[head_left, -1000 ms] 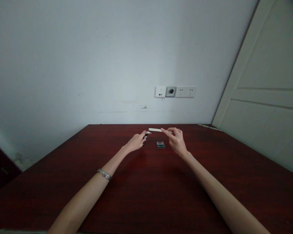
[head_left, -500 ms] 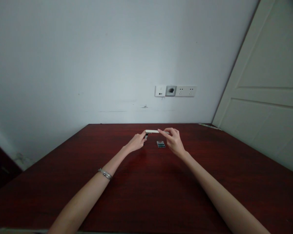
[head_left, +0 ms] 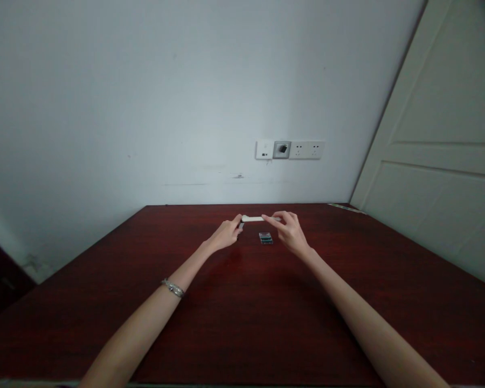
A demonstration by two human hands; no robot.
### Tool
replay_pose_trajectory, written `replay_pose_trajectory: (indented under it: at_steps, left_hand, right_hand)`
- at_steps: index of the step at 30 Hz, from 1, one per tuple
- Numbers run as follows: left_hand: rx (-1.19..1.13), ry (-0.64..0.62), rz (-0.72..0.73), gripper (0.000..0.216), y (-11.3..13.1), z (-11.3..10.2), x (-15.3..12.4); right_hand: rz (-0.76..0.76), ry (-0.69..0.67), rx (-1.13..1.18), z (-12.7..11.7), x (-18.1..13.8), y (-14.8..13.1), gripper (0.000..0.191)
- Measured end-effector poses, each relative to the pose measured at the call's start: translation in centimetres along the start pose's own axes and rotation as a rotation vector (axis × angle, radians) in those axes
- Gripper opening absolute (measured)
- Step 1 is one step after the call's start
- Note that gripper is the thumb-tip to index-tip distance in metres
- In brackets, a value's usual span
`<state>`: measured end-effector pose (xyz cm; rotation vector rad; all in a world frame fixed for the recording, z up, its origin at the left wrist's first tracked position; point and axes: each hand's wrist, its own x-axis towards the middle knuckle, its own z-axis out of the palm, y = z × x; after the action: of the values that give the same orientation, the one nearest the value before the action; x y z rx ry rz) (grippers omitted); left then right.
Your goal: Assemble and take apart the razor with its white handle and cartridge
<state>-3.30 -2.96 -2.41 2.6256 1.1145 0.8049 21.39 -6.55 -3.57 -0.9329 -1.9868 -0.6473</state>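
Both my arms reach out over a dark red wooden table (head_left: pixel 242 323). My right hand (head_left: pixel 289 233) pinches one end of a slim white stick-shaped object (head_left: pixel 253 218) and holds it level above the table. My left hand (head_left: pixel 226 235), fingers closed, meets the stick's other end and grips a small dark piece there that I cannot make out. A small flat packet with blue-green contents (head_left: pixel 265 237) lies on the table just below, between the two hands. A silver bracelet (head_left: pixel 173 288) sits on my left wrist.
A pale wall stands behind the table with a row of sockets and a switch (head_left: pixel 290 150). A cream door (head_left: pixel 440 161) runs along the right side. A thin strip (head_left: pixel 341 207) lies at the table's far right corner.
My right hand has brought the white stick leftwards until its end meets my left hand's fingers. The small dark piece is now hidden at the joint. The packet has not moved.
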Motion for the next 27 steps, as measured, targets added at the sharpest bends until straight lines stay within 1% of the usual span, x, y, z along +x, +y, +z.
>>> replay_pose_trajectory:
  at_steps: [2,4,6,8,11,14,18,24,27]
  left_hand:
    - [-0.037,0.003,-0.014,0.026,-0.1,0.0,-0.1]
    - [-0.133,0.007,-0.032,0.025,-0.3,0.1,-0.2]
    - [-0.292,0.003,-0.064,0.027,-0.5,0.3,-0.1]
    - [-0.483,-0.023,-0.133,0.029,-0.5,0.7,0.0]
    - [-0.729,-0.098,-0.271,0.033,-0.1,1.0,0.3]
    - [-0.877,-0.162,-0.324,0.036,0.4,1.0,0.5]
    - [-0.968,-0.194,-0.321,0.038,1.0,0.9,0.5]
    - [-1.020,-0.225,-0.301,0.038,0.9,0.6,0.4]
    - [-1.009,-0.228,-0.307,0.038,0.8,0.7,0.3]
  right_hand:
    - [0.030,0.006,-0.015,0.1,-0.4,0.8,0.059]
    - [0.079,0.024,-0.037,0.2,-0.7,1.5,0.058]
    - [0.129,0.047,-0.043,0.2,-0.8,1.8,0.055]
    - [0.158,0.044,-0.032,0.2,-0.7,1.5,0.053]
    - [0.165,-0.031,-0.064,0.1,-0.4,0.3,0.054]
    - [0.151,-0.118,-0.122,0.1,-0.1,-1.1,0.057]
    - [0.131,-0.167,-0.110,0.4,0.0,-2.0,0.059]
    - [0.165,-0.196,-0.147,0.8,-0.8,-0.8,0.054]
    - [0.175,-0.192,-0.152,0.7,-0.8,-0.9,0.054]
